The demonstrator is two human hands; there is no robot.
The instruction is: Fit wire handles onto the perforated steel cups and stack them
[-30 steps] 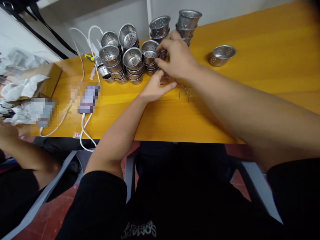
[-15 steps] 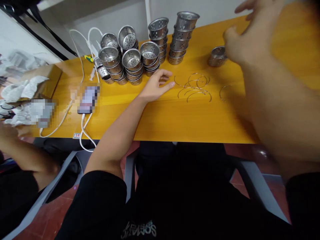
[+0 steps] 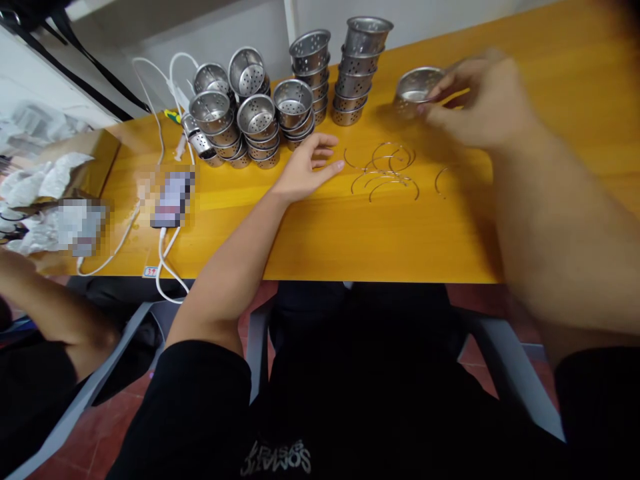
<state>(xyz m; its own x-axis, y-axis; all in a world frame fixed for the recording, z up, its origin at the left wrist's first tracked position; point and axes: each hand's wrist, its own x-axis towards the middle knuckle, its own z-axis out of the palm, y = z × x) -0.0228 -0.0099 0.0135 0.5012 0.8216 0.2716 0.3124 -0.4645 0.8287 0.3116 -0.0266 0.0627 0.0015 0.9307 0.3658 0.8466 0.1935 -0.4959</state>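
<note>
On the right, my right hand [image 3: 475, 100] pinches the rim of a small perforated metal cup [image 3: 417, 88] between thumb and fingers. The cup is upright, blurred by motion, and seems raised off the table. My left hand [image 3: 307, 167] lies on the table with fingers loosely apart and nothing in it. Just to its right are several thin curved metal wires [image 3: 385, 170], loosely overlapping. One more curved wire [image 3: 439, 181] lies apart, nearer my right forearm. Behind my left hand stand stacks of similar perforated cups [image 3: 293, 107].
Tall cup stacks [image 3: 354, 83] stand near the wall. A phone [image 3: 173, 200] with a white charging cable lies left on the yellow table [image 3: 320, 247]. Further left are a cardboard box [image 3: 103, 150] with white wrapping and another person's arm [image 3: 55, 300].
My right hand has come down and left and taken hold of the single cup, which has moved up and left. My left hand has stayed put.
</note>
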